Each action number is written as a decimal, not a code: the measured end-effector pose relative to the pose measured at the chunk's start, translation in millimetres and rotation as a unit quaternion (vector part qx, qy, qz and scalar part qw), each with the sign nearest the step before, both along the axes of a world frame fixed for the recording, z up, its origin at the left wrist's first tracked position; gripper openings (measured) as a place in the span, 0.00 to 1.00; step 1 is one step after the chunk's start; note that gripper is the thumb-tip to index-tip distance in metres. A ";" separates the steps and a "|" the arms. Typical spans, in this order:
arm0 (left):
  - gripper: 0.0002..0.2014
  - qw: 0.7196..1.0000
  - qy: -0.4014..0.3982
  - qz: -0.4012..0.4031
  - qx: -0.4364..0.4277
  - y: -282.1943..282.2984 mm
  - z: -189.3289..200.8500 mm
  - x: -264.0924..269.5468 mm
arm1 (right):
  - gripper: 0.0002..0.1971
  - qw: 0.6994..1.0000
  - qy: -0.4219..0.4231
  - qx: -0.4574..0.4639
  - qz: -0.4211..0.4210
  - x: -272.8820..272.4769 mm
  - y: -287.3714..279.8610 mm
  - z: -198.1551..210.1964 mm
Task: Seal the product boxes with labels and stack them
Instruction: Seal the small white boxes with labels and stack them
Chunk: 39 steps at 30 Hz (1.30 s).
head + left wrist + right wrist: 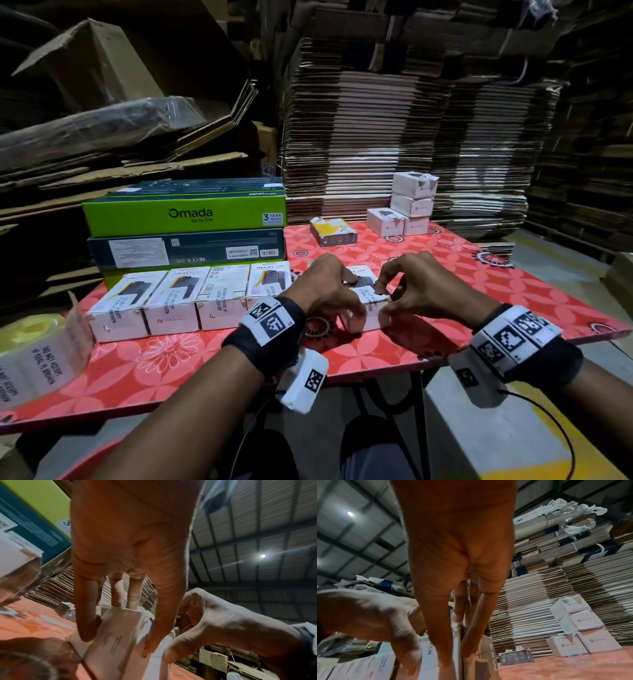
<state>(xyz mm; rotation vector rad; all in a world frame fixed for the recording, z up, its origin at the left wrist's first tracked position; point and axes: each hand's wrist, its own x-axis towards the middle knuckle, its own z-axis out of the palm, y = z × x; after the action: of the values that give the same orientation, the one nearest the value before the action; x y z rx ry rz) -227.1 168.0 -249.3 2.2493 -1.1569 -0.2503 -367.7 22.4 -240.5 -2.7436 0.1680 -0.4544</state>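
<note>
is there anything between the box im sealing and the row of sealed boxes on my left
Nothing visible. The box under your left hand and right hand has only bare tablecloth between it and the nearest box of the row.

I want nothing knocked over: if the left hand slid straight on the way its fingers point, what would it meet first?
Past the box it holds, the left hand points away across the table. First in line looks to be the yellow-and-white box, though depth is hard to judge, so it might pass beside it.
</note>
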 end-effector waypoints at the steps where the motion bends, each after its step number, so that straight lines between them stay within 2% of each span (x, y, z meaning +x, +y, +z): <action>1: 0.34 1.000 0.005 0.000 0.005 0.9 0.9 0.0 | 0.13 1.000 0.011 0.006 0.001 -2.0 -0.8 1.9; 3: 0.33 1.000 0.019 -0.011 0.022 3.3 3.6 2.8 | 0.14 0.999 0.043 0.002 0.007 -4.4 -1.8 7.2; 5: 0.26 0.997 0.060 -0.030 0.026 6.1 7.9 7.4 | 0.12 0.996 0.080 0.008 0.024 -4.0 -3.1 15.9; 8: 0.29 0.992 0.125 -0.029 0.014 5.6 13.5 16.6 | 0.05 0.995 0.077 0.047 0.039 3.3 -8.6 24.2; 12: 0.11 0.989 0.143 -0.038 -0.024 6.6 11.3 17.0 | 0.04 0.997 0.045 0.057 0.018 18.8 -11.1 17.8; 15: 0.08 0.992 0.113 -0.037 -0.044 7.9 6.1 20.5 | 0.05 0.997 0.056 0.059 0.009 26.9 -13.1 16.9; 17: 0.06 0.994 0.093 -0.034 -0.046 5.0 5.8 23.3 | 0.05 0.998 0.061 0.022 -0.003 33.7 -13.7 17.1; 20: 0.08 0.996 0.076 -0.030 -0.035 -1.0 4.5 26.0 | 0.06 0.998 0.055 -0.031 -0.029 42.5 -10.4 13.6; 25: 0.05 0.998 0.055 -0.024 -0.031 -5.2 3.7 26.8 | 0.07 0.996 0.041 -0.048 -0.058 47.6 -10.8 4.9; 28: 0.04 0.998 0.052 -0.024 -0.022 -5.0 7.0 23.6 | 0.07 0.995 0.057 -0.061 -0.050 45.4 -10.7 6.0; 31: 0.05 1.000 0.017 -0.023 -0.010 0.2 10.4 19.3 | 0.09 0.994 0.073 -0.074 -0.038 39.5 -10.7 10.3; 32: 0.06 1.000 0.004 -0.024 -0.012 2.2 10.7 18.2 | 0.11 0.995 0.075 -0.059 -0.038 37.4 -10.9 11.7; 34: 0.09 0.999 0.013 -0.024 -0.027 6.6 11.0 17.5 | 0.14 0.995 0.080 0.044 -0.032 32.8 -11.2 14.7; 36: 0.18 0.999 0.030 -0.022 -0.026 12.1 11.3 15.1 | 0.21 0.985 0.111 0.132 -0.024 27.9 -12.7 16.5; 38: 0.23 0.999 0.049 -0.015 0.001 14.8 8.4 14.5 | 0.31 0.979 0.151 0.137 -0.013 25.6 -16.8 13.2; 39: 0.26 0.997 0.071 -0.017 0.013 17.0 6.9 12.5 | 0.35 0.981 0.156 0.111 -0.003 25.3 -17.9 10.8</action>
<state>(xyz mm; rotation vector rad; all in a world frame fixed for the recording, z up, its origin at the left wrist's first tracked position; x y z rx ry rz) -214.5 185.1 -242.4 2.1977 -1.1219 -0.4347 -342.4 4.5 -229.8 -2.5755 0.2860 0.0002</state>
